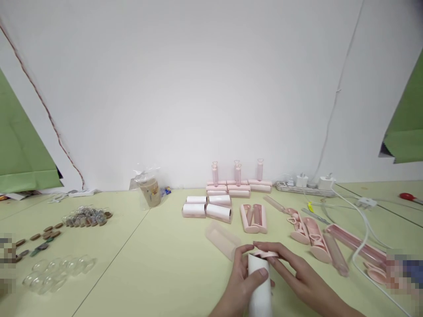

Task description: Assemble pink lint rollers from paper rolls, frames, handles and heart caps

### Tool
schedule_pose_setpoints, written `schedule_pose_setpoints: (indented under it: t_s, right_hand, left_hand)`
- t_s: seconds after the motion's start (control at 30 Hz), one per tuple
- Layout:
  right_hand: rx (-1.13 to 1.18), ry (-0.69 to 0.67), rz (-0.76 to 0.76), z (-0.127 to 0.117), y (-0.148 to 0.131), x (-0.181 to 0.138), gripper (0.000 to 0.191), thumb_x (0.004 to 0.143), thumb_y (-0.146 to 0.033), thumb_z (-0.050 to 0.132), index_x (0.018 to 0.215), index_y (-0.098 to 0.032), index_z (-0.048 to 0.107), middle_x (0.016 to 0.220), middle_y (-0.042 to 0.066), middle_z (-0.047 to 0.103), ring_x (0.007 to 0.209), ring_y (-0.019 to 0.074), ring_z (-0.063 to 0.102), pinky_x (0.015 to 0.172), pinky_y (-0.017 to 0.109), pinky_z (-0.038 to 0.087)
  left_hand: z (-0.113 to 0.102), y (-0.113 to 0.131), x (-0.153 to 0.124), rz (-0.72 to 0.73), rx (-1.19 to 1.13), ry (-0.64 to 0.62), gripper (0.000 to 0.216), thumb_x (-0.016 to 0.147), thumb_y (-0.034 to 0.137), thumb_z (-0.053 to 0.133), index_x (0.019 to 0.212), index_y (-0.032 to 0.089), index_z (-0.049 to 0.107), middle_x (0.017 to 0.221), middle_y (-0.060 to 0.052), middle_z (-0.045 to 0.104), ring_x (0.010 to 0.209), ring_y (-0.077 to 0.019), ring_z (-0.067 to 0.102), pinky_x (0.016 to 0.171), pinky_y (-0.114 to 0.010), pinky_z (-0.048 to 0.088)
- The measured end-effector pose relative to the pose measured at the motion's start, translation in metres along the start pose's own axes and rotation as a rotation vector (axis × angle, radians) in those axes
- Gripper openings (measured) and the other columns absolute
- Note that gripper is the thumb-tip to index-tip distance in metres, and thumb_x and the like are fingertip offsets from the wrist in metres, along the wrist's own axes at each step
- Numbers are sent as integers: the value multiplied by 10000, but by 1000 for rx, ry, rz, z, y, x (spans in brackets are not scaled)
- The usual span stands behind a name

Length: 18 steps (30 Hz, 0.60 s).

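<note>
My left hand (pixel 239 281) is closed round a white paper roll (pixel 261 293), the kind used on lint rollers, held upright near the table's front edge. At its top end, my right hand (pixel 295 270) has its fingers on a pink plastic end piece (pixel 271 254), pressed against the roll's rim. Some of those fingertips are hidden behind the roll. Just beyond my hands lies a translucent pink cover (pixel 222 240). Behind it are several white rolls (pixel 194 209) in pink covers, and an open pink case (pixel 253 219) sits to their right.
Several pink lint rollers (pixel 238 190) stand by the wall. Pink parts (pixel 315 242) lie at right, near a white cable (pixel 365 233) and a power strip (pixel 307 189). A bagged cup (pixel 150 193) stands left of centre; clear glass domes (pixel 49 275) are at far left. Part of another person shows at right.
</note>
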State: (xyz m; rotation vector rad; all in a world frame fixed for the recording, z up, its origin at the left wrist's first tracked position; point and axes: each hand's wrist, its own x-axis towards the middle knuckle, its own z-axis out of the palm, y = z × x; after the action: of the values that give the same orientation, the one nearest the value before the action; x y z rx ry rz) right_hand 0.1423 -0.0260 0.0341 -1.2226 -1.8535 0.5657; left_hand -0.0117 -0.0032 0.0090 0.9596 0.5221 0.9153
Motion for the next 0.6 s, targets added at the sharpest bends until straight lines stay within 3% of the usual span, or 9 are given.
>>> schedule_pose_setpoints:
  t_s: [0.1,0.3,0.5,0.6]
  right_hand:
    - [-59,-63,-95,-8,-3,2,260,900,-351,380,1064,-249,553,1090,69,594,1044,209,538,850,300,464]
    - [-133,-112,-117,-18,-7,-1,246,909,-305,360,1088,-242,517,1062,56,611,1007,185,554,837,286,451]
    - [-99,-182,-111,-27,-18,-2,268,917,-338,275,824,-228,502,807,39,620,782,197,591,703,317,459]
    - [-156,-230,-94,-28,-22,-2,262,922,-321,251,811,-231,471,765,30,613,766,200,592,698,322,457]
  left_hand:
    - [0,2,0,0,18,8,601,598,429,722,1041,185,398,899,-23,516,640,-119,579,582,-237,412]
    - [2,6,-2,4,23,-17,575,599,431,720,1024,187,419,885,-19,517,635,-117,567,568,-232,401]
    - [0,6,-7,-26,78,-84,518,679,397,674,1071,198,400,916,-27,544,697,-116,559,617,-232,399]
    - [-4,4,-7,-53,77,-81,594,694,420,655,1157,213,345,901,-27,549,703,-122,561,619,-235,405]
